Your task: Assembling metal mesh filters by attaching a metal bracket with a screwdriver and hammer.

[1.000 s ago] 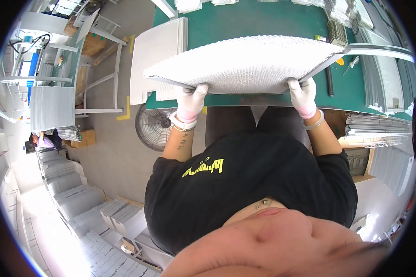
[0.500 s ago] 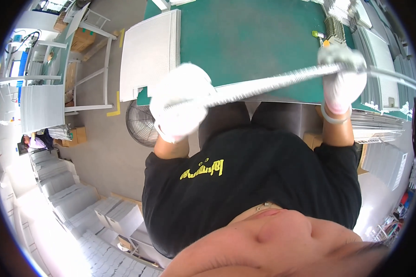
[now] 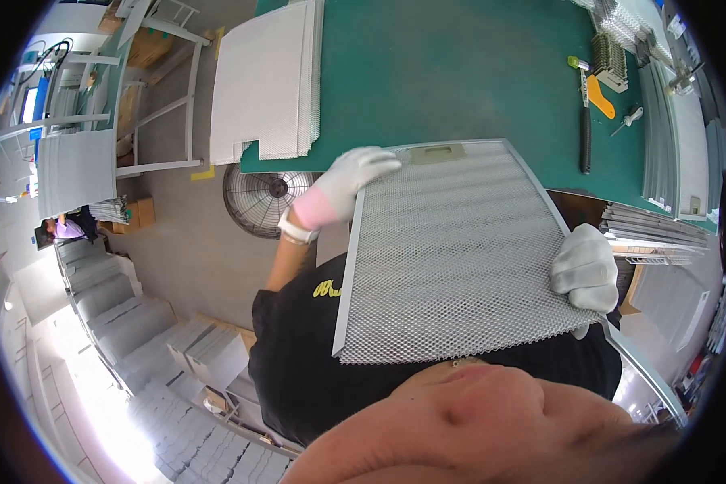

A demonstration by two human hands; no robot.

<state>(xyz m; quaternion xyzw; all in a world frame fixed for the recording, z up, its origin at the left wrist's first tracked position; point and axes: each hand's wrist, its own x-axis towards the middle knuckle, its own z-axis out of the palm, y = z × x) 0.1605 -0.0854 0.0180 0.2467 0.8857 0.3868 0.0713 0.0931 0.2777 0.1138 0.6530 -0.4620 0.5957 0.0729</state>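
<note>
A silver metal mesh filter panel (image 3: 460,258) is tilted up in front of my body, its far edge by the front of the green table (image 3: 452,73). Metal frame strips edge its left, far and right sides; the near edge is bare mesh. My white-gloved left hand (image 3: 355,179) grips the far left corner, fingers over the edge. At the right edge my gloved right hand (image 3: 586,270) is closed around the mesh and frame. From below that hand a frame strip (image 3: 645,371) sticks out away from the mesh, toward the lower right.
Stacked mesh sheets (image 3: 266,81) lie on the table's left side. On the right are a hammer (image 3: 586,121), an orange scraper-like tool (image 3: 600,98), a small screwdriver (image 3: 631,118) and stacked framed panels (image 3: 671,137). A floor fan (image 3: 266,198) stands left of the table.
The panel, seen nearly edge-on before, now faces up and sits closer to my body. My right hand has come down toward me, and my left hand has shifted slightly to the far corner.
</note>
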